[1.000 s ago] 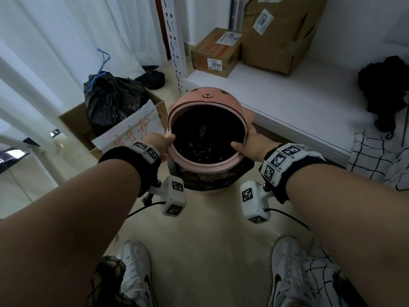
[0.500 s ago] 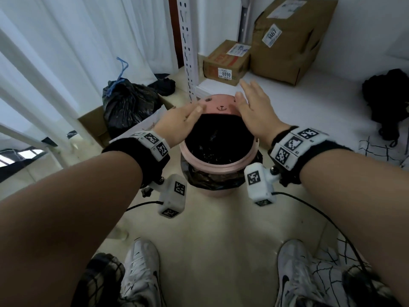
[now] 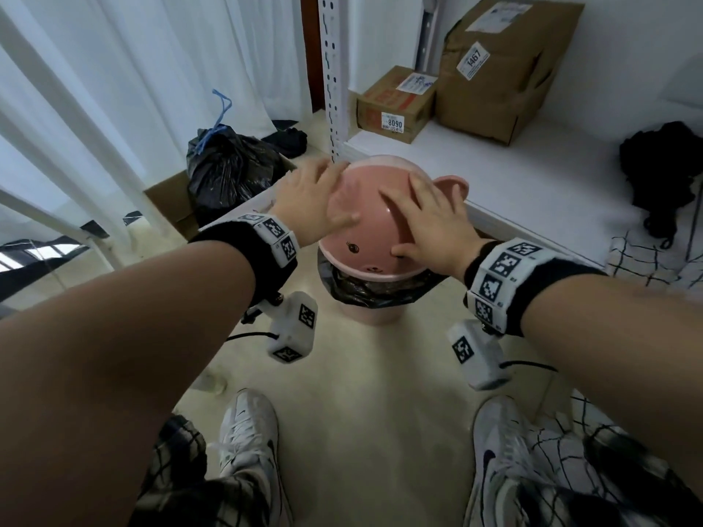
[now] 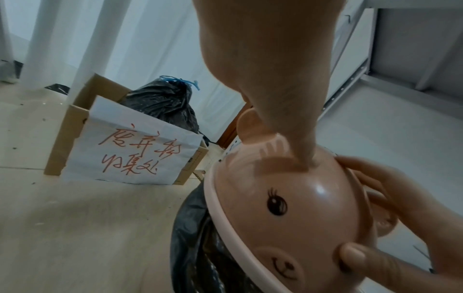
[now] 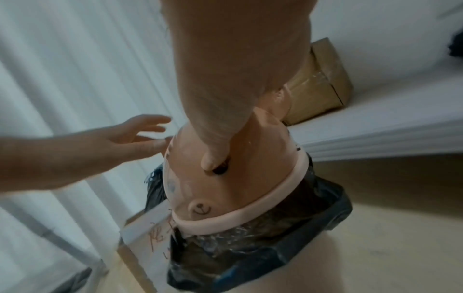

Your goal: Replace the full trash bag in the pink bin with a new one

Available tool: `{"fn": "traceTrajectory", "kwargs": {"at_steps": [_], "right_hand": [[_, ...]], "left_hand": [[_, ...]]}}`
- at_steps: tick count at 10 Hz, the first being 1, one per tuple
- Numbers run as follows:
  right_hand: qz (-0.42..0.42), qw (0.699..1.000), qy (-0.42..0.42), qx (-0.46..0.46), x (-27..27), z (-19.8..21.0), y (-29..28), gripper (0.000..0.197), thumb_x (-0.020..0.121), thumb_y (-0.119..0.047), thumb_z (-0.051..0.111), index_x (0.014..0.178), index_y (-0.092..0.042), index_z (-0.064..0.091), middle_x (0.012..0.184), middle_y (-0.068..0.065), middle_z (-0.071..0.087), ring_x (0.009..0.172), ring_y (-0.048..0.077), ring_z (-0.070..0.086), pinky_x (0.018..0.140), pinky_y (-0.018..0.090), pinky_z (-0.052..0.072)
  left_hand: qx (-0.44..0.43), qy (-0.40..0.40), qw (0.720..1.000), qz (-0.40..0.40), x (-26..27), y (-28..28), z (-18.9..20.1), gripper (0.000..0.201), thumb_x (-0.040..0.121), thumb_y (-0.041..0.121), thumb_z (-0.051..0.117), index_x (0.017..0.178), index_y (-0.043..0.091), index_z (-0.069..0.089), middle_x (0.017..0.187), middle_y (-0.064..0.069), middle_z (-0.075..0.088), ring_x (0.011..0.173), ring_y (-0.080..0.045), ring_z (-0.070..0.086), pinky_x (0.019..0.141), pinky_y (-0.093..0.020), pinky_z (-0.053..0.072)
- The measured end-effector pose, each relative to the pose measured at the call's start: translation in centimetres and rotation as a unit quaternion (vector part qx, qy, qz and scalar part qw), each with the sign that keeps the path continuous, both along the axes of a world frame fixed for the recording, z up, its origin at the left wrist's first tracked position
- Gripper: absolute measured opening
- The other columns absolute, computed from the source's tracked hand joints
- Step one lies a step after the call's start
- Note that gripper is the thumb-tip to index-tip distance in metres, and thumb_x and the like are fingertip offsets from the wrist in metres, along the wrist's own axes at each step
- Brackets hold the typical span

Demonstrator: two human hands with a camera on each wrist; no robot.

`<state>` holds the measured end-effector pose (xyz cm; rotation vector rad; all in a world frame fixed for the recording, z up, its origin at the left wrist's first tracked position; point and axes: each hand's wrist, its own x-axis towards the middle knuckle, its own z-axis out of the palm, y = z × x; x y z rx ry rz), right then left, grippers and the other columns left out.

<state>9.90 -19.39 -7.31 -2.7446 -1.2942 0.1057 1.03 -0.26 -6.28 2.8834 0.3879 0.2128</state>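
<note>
The pink bin (image 3: 374,315) stands on the floor with its domed bear-face lid (image 3: 365,222) down over the opening. A black bag liner (image 3: 365,289) is folded out over the rim below the lid. My left hand (image 3: 312,199) lies flat on the lid's left side, fingers spread. My right hand (image 3: 430,218) presses flat on the lid's right side, thumb near the face. The left wrist view shows the lid (image 4: 295,198) and the liner (image 4: 195,237). In the right wrist view the lid (image 5: 238,178) sits under both hands. The bin's inside is hidden.
A tied full black bag (image 3: 228,165) sits in a cardboard box (image 3: 171,199) with a handwritten paper sign (image 4: 130,150), left of the bin. A low white shelf (image 3: 532,176) with two cardboard boxes and a metal upright (image 3: 334,89) stands behind. White curtains hang left. My shoes are near.
The lid, tilted back a second ago with the bin's mouth showing, has swung down over it. Both hands moved from the rim's sides onto the lid's top.
</note>
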Motion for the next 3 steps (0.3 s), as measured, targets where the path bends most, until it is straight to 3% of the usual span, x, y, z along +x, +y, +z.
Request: {"fn": "traceTrajectory", "kwargs": {"at_steps": [2, 3], "right_hand": [[-0.006, 0.999, 0.039, 0.004, 1.4, 0.6, 0.2, 0.088, 0.077, -0.039, 0.071, 0.146, -0.037, 0.016, 0.159, 0.008, 0.006, 0.145, 0.033, 0.013, 0.117, 0.055, 0.012], [0.003, 0.996, 0.081, 0.046, 2.2, 2.5, 0.5, 0.065, 0.083, -0.048, 0.060, 0.139, -0.030, 0.035, 0.151, 0.006, 0.029, 0.134, 0.034, 0.033, 0.112, 0.049, 0.029]], "left_hand": [[0.005, 0.057, 0.998, 0.004, 0.9, -1.7, -0.8, 0.087, 0.075, 0.057, 0.065, 0.145, 0.026, 0.023, 0.145, -0.011, 0.032, 0.134, -0.034, 0.029, 0.112, -0.049, 0.027], [0.030, 0.055, 0.998, 0.004, 1.2, -1.8, 1.3, 0.078, 0.079, 0.057, 0.060, 0.144, 0.025, 0.029, 0.144, -0.011, 0.034, 0.133, -0.032, 0.032, 0.109, -0.047, 0.028]]}}
